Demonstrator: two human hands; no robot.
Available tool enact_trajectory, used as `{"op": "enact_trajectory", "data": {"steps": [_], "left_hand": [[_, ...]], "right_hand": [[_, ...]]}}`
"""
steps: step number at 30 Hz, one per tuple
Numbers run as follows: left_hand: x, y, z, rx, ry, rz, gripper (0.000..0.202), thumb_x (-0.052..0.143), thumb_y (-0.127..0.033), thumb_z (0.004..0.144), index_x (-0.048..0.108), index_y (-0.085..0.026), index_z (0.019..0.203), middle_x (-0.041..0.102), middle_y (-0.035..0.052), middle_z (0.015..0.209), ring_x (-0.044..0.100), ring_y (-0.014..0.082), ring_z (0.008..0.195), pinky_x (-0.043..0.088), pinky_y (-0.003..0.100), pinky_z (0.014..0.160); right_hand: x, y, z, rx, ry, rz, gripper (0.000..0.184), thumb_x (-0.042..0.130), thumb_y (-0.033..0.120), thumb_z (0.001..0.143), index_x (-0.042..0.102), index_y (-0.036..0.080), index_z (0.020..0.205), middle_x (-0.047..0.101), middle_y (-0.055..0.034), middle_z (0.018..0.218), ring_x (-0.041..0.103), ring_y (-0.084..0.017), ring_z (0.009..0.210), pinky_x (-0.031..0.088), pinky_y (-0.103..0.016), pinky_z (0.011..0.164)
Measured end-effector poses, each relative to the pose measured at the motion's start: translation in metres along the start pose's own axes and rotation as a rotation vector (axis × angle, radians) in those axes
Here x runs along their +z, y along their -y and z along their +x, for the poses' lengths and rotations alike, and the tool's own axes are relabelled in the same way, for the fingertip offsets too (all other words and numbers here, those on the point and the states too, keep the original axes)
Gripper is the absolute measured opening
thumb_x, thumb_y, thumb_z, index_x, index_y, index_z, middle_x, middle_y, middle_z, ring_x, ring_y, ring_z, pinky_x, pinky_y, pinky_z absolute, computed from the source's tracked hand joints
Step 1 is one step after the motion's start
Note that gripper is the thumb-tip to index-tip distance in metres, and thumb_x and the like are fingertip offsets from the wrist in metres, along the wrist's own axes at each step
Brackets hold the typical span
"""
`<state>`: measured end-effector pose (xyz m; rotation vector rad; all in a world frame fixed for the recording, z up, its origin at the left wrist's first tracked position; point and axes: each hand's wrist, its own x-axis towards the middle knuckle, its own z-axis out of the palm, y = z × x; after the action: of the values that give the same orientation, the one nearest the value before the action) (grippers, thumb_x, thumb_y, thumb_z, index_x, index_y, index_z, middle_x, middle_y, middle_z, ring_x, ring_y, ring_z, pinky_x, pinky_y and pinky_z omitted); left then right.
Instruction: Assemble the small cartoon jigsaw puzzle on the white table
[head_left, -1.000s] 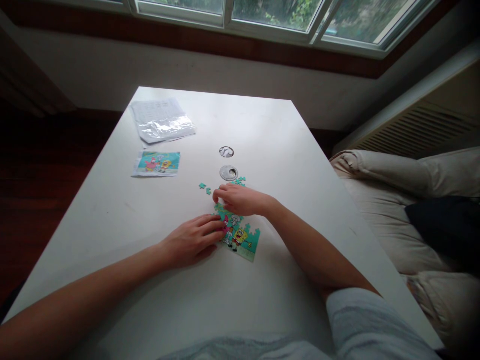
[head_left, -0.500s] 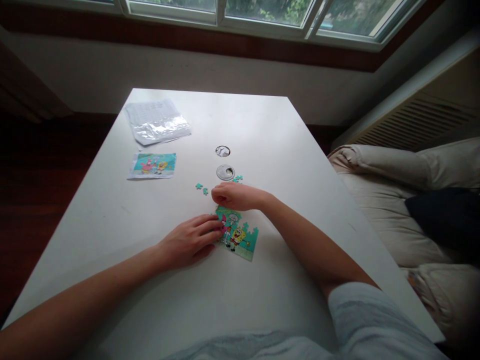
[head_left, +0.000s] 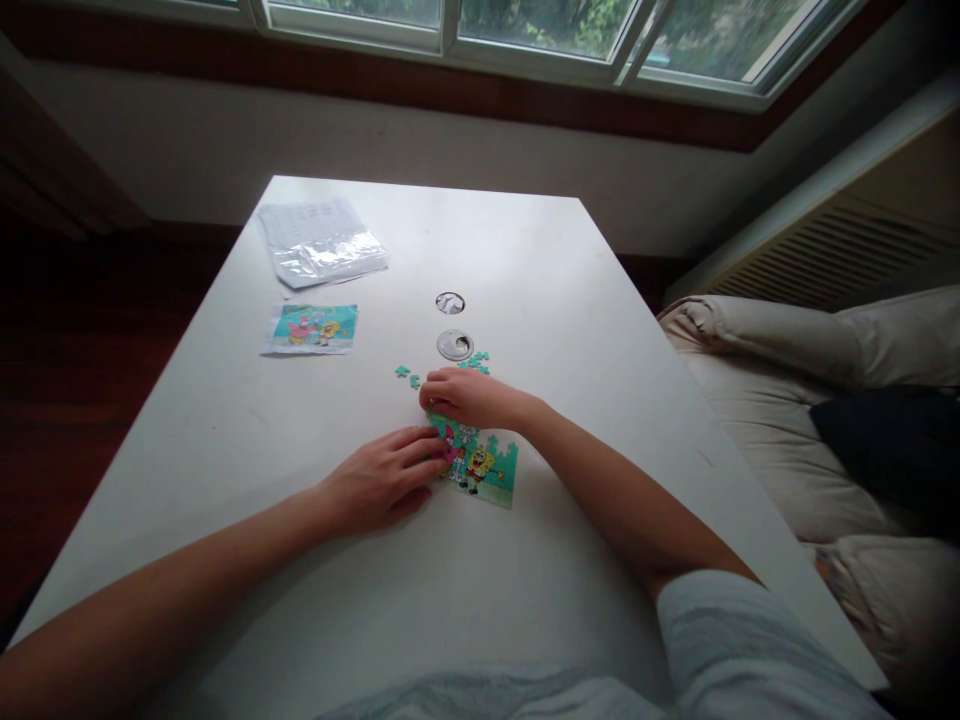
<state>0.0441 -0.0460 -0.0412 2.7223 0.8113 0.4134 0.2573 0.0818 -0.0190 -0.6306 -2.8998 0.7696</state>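
A partly built cartoon jigsaw puzzle (head_left: pixel 484 468) lies on the white table (head_left: pixel 225 420). My left hand (head_left: pixel 386 477) rests flat on the table with its fingers stretched out, fingertips touching the puzzle's left edge. My right hand (head_left: pixel 469 397) sits at the puzzle's top edge with fingers curled down; whether a piece is under them is hidden. Loose teal pieces (head_left: pixel 409 376) lie just beyond my right hand, and more teal pieces (head_left: pixel 478 359) lie by a round lid.
A reference picture (head_left: pixel 310 328) of the puzzle lies at the left. A clear plastic bag on paper (head_left: pixel 319 243) is at the far left. A round lid (head_left: pixel 454 345) and a small hole (head_left: pixel 450 302) are mid-table. A cushioned seat (head_left: pixel 810 400) stands to the right.
My right hand has shifted slightly toward me and left along the puzzle's top edge. My left hand stays in place. The view has moved a little.
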Motion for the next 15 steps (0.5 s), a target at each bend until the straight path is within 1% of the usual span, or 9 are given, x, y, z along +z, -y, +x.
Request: {"op": "enact_trajectory", "data": {"steps": [3, 8, 13, 15], "left_hand": [[-0.0013, -0.0008, 0.0008, -0.005, 0.003, -0.009, 0.046, 0.058, -0.025, 0.094, 0.054, -0.02, 0.139, 0.056, 0.0112, 0.143, 0.048, 0.029, 0.137, 0.046, 0.047, 0.117], [-0.0039, -0.0016, 0.0021, -0.004, -0.006, -0.021, 0.043, 0.057, -0.023, 0.094, 0.055, -0.019, 0.137, 0.058, 0.0119, 0.14, 0.049, 0.0277, 0.136, 0.047, 0.045, 0.116], [-0.0021, -0.0003, 0.0008, -0.007, -0.002, -0.013, 0.044, 0.057, -0.023, 0.094, 0.054, -0.02, 0.138, 0.058, 0.0113, 0.141, 0.049, 0.0279, 0.137, 0.046, 0.045, 0.117], [-0.0016, -0.0001, 0.0005, -0.01, 0.013, -0.006, 0.044, 0.057, -0.023, 0.094, 0.054, -0.02, 0.138, 0.058, 0.0109, 0.142, 0.048, 0.0281, 0.138, 0.046, 0.046, 0.117]], "right_hand": [[0.0036, 0.003, 0.0001, 0.011, -0.029, -0.033, 0.017, 0.05, 0.016, 0.097, 0.066, 0.018, 0.1, 0.061, -0.0062, 0.104, 0.053, -0.014, 0.093, 0.035, -0.025, 0.079], [0.0032, 0.0055, -0.0002, -0.053, -0.044, 0.001, 0.018, 0.049, 0.018, 0.099, 0.066, 0.017, 0.097, 0.062, -0.0069, 0.102, 0.054, -0.014, 0.093, 0.036, -0.024, 0.079], [0.0012, 0.0045, -0.0019, -0.038, -0.048, 0.037, 0.017, 0.049, 0.02, 0.099, 0.066, 0.017, 0.098, 0.065, -0.0046, 0.099, 0.055, -0.012, 0.085, 0.035, -0.023, 0.075], [0.0048, 0.0025, -0.0018, -0.007, -0.084, 0.034, 0.017, 0.049, 0.021, 0.1, 0.066, 0.018, 0.102, 0.066, -0.004, 0.102, 0.055, -0.012, 0.084, 0.035, -0.023, 0.075]]}}
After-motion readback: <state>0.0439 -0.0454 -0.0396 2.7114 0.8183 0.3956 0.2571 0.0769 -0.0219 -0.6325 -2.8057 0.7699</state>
